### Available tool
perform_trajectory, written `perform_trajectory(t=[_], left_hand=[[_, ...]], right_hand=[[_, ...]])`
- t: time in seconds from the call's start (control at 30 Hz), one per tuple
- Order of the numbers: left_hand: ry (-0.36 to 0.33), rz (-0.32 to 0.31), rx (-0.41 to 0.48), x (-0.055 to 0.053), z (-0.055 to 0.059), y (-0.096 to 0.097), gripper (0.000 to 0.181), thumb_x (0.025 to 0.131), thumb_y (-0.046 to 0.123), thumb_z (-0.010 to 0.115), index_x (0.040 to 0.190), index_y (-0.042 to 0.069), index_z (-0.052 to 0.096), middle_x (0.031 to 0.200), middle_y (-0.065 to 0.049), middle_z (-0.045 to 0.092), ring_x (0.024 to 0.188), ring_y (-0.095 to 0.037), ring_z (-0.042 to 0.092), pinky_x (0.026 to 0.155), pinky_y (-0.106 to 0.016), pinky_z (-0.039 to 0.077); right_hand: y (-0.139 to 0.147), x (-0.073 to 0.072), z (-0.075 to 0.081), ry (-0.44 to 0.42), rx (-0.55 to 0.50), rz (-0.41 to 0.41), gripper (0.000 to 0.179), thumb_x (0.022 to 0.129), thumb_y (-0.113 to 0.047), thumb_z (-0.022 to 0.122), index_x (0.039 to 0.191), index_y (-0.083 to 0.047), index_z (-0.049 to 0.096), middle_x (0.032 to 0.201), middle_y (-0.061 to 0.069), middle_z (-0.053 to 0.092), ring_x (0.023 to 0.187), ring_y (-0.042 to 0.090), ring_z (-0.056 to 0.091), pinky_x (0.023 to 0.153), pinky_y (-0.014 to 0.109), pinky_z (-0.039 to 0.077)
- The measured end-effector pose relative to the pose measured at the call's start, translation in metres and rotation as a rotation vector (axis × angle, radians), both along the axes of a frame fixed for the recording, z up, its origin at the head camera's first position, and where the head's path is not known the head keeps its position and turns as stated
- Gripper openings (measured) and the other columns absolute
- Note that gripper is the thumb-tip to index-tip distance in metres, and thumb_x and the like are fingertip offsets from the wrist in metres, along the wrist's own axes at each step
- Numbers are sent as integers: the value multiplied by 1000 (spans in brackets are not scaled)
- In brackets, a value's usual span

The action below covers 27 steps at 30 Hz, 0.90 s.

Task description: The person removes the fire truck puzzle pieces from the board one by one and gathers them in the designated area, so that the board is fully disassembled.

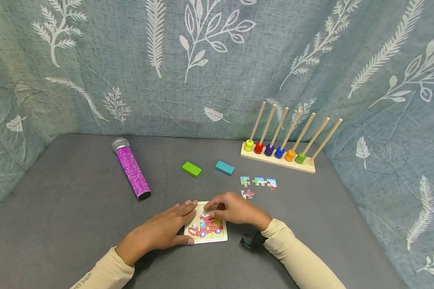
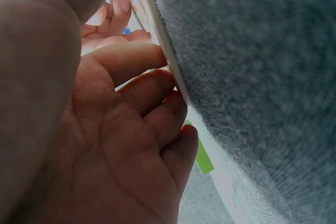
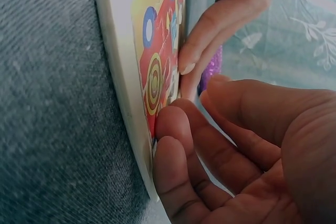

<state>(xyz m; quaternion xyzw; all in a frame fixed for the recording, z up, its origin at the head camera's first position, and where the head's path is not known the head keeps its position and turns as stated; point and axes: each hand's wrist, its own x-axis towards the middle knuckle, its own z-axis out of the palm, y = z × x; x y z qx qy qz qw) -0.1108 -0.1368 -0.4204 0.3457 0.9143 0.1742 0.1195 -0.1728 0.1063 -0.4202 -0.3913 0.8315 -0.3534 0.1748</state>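
A shallow wooden puzzle tray point(image 1: 211, 241) lies on the grey cloth in front of me, partly filled with pieces that form a red truck picture point(image 1: 207, 230). My left hand point(image 1: 164, 228) rests along its left side, fingers extended over the upper left edge and thumb at the lower left corner. From the right, my right hand point(image 1: 235, 208) reaches over the tray. Its bent index finger and thumb pinch a small greyish puzzle piece point(image 1: 205, 213) at the upper part of the picture. In the right wrist view the other fingers point(image 3: 173, 163) curl against the tray's edge.
Loose puzzle pieces point(image 1: 259, 181) lie right of the tray. Beyond it are a green block point(image 1: 192, 169) and a blue block point(image 1: 225, 168). A purple glittery microphone point(image 1: 134, 170) lies left; a peg stand point(image 1: 278, 160) with coloured rings stands back right, before a curtain point(image 1: 130, 60).
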Motion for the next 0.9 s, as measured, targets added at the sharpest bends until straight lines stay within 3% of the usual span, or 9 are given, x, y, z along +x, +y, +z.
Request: perform_trajectory(t=[0.27,0.43,0.67,0.9], left_hand=[[15,-9,9,0,-1,1,76,87,39,71,142,-5,44,153,-19,33,140,-36,31,112,-49,27],[17,-10,12,0,-1,0,76,87,39,71,142,-6,43,153,-18,33,140,-35,30,113,-49,26],[24,-11,1,0,-1,0,73,90,40,68,143,-5,43,154,-17,32,141,-34,29,113,-49,26],[79,-27,4,0,-4,1,63,94,32,64,140,-7,46,151,-20,36,139,-36,33,111,-50,28]], right_hand=[[-1,0,1,-45,-20,33,18,92,-5,64,108,-3,73,99,2,71,75,1,56,66,19,49],[1,-2,0,-115,-51,34,18,94,-3,61,108,-1,72,96,3,71,68,-1,52,59,18,44],[3,-3,1,-103,-63,48,19,94,-2,60,109,-1,72,93,5,71,62,-1,47,54,18,38],[4,-5,-1,-121,-76,68,20,95,0,59,111,-2,71,103,4,71,76,1,56,67,20,48]])
